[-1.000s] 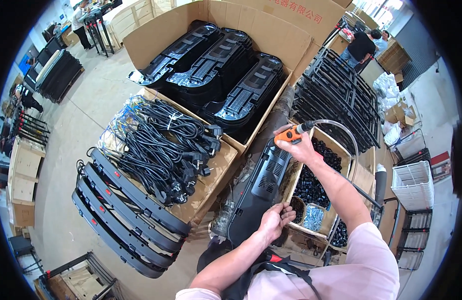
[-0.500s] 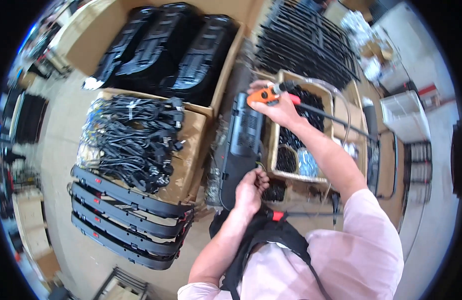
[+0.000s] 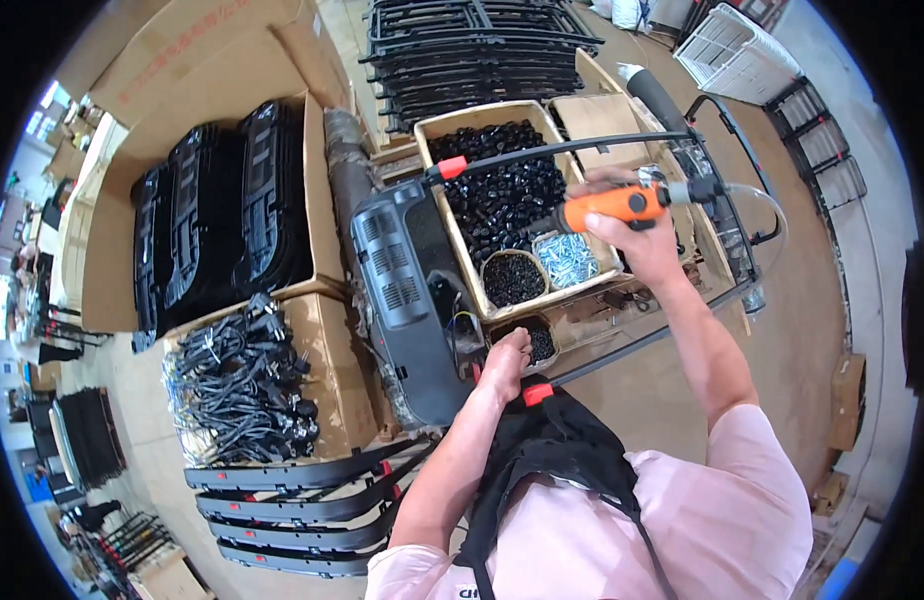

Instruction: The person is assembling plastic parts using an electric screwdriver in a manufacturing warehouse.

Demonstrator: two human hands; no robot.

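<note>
My right hand [image 3: 637, 240] is wrapped round an orange screwdriver gun [image 3: 622, 207], a hose at its back end and its nose pointing left over the parts box [image 3: 607, 288]. Curled fingers close my left hand [image 3: 510, 362] beside a small tub of black screws [image 3: 542, 338]; what is in them, if anything, is hidden. Left of that hand lies a long black plastic housing [image 3: 419, 365] with a vented grey panel, and thin wires [image 3: 465, 318] show at its side. A black tubular frame [image 3: 582, 146] with red end pieces [image 3: 448, 168] reaches right from the housing.
Inside the parts box are black plastic pieces [image 3: 502, 185], blue-silver screws [image 3: 565, 260] and a tub of small black parts [image 3: 514, 278]. Bundled cables [image 3: 244, 385], curved black strips [image 3: 282, 510] and a carton of black housings [image 3: 317, 215] stand left. Black frames [image 3: 472, 60] are stacked behind.
My right hand has carried the screwdriver gun from above the housing rightward over the parts box. My left hand stays low beside the housing, fingers still curled. The view has turned.
</note>
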